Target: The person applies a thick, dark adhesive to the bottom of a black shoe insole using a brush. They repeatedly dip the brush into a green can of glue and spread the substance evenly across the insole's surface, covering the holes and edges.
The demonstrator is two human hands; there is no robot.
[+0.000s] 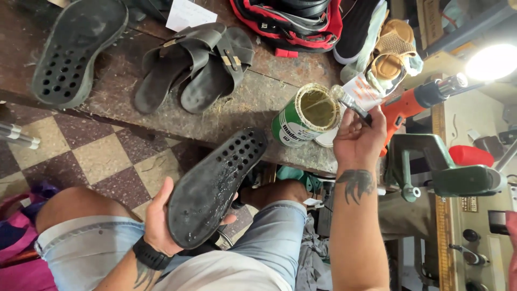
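A worn wooden bench [124,75] spans the far side, scuffed and dusty. Below it on the left lies a checkered floor [91,156] of tan and maroon tiles. At far right a bright lamp [493,62] glares above a green machine [452,175].

A worn wooden surface [129,81] is carrying a black perforated sole [75,51] at its left, a pair of dark sandals [196,64] lying in the middle, and an open green tin [307,116] standing near its front edge. Red and black straps [288,27] are lying at the back.
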